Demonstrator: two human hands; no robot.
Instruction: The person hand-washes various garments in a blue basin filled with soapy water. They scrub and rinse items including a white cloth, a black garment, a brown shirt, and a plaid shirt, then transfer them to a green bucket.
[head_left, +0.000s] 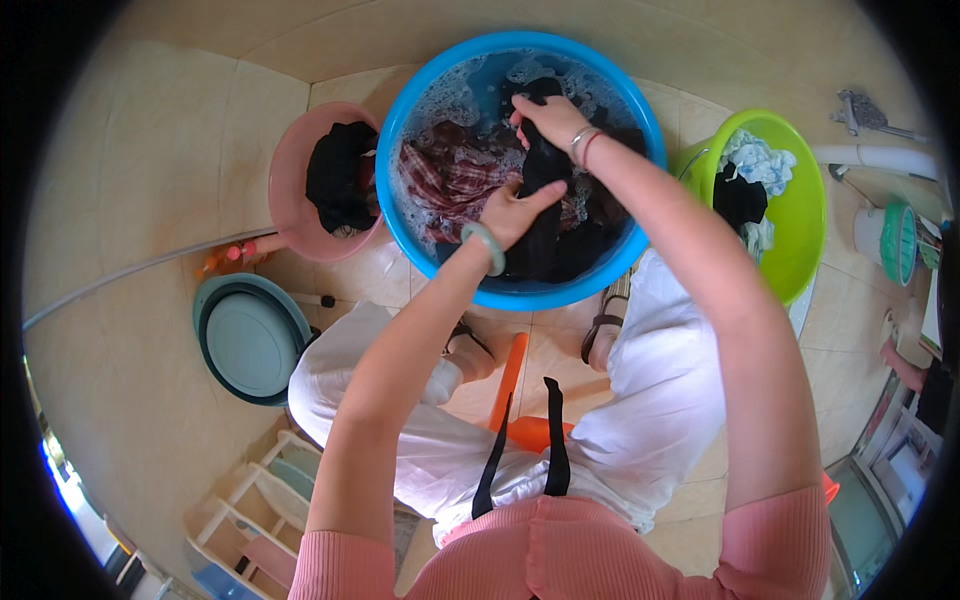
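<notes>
A large blue basin point(392, 110) in front of me holds soapy water with wet clothes in it. My left hand point(513, 212) grips a black garment point(543, 170) near the middle of the basin, thumb laid across the cloth. Farther up, my right hand point(550, 118) is closed on the upper part of the same garment, its fingertips curled in. Left of the black cloth, a dark red plaid garment point(450, 170) lies in the suds. Other dark cloth rests in the water around the hands, its kind unclear.
A pink basin point(290, 225) with dark clothes stands left. On the right is a lime green bucket point(808, 230) with white-and-blue and black cloth. A grey-green folding basin point(250, 340) leans at the left wall. Something orange point(510, 380) lies between my feet.
</notes>
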